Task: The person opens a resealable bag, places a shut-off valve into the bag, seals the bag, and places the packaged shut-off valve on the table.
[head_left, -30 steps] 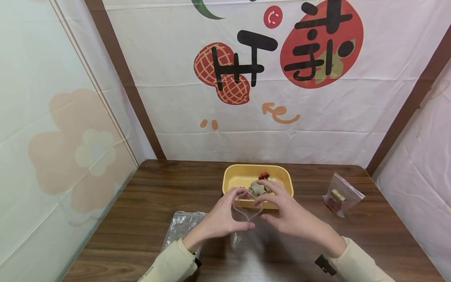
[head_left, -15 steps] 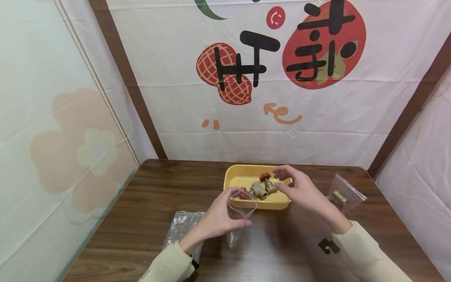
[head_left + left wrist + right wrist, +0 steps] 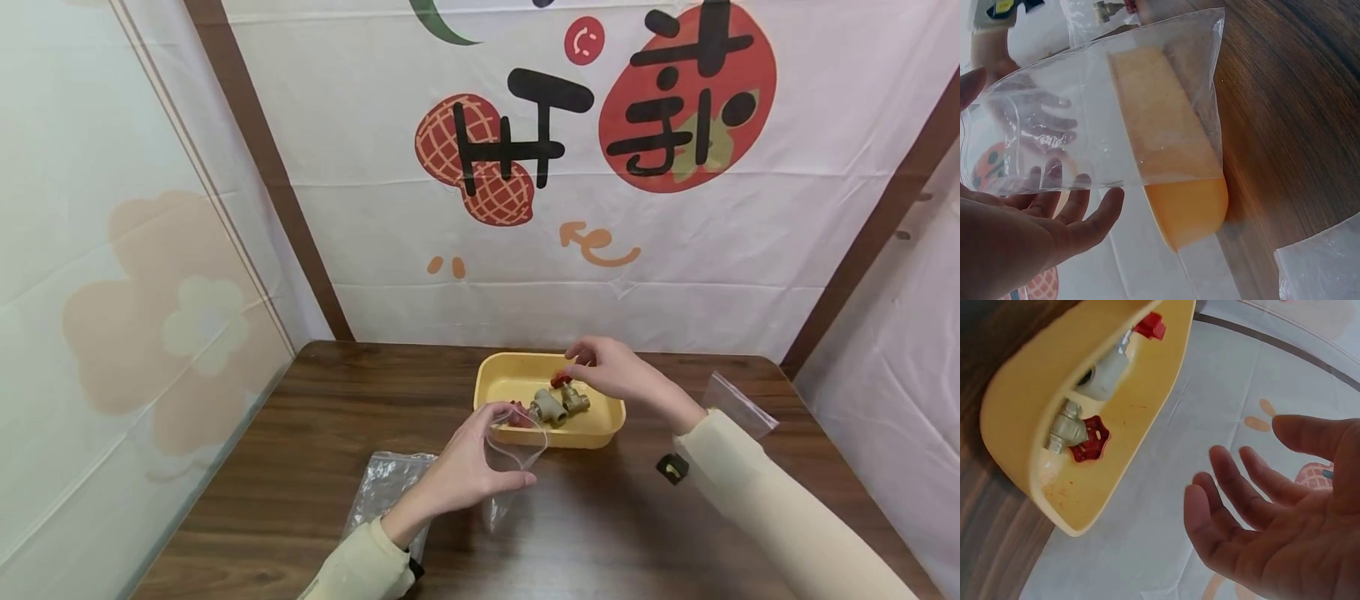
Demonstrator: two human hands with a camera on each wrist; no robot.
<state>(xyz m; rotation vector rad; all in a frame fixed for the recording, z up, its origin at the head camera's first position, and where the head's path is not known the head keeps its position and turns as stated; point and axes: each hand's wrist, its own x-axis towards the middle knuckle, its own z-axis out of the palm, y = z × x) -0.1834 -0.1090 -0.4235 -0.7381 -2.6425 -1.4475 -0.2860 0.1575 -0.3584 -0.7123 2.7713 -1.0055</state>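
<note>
My left hand (image 3: 463, 473) holds a clear zip bag (image 3: 516, 457) upright by its mouth, thumb and fingers spreading the opening. Through the plastic in the left wrist view, the bag (image 3: 1100, 125) looks unfilled. Behind it stands a yellow tray (image 3: 592, 432). In the tray lie a brass valve (image 3: 574, 402) with a red handwheel (image 3: 560, 379) and a grey valve (image 3: 551, 407) with a red handle (image 3: 519, 414) at its left. Over the tray's back right side hovers my right hand (image 3: 617, 371), fingers loosely bent, holding nothing and apart from the valves in the right wrist view.
At the table's right, partly behind the right forearm, stands a zip bag (image 3: 742, 406); brass and red parts show in that bag (image 3: 1109, 9) in the left wrist view. Flat clear bags (image 3: 390, 482) lie by the left forearm. Printed cloth walls (image 3: 420, 308) close off the back and sides.
My right hand has left the bag's mouth and moved up and away to over the tray's back right. My left hand keeps holding the bag, nearly still.
</note>
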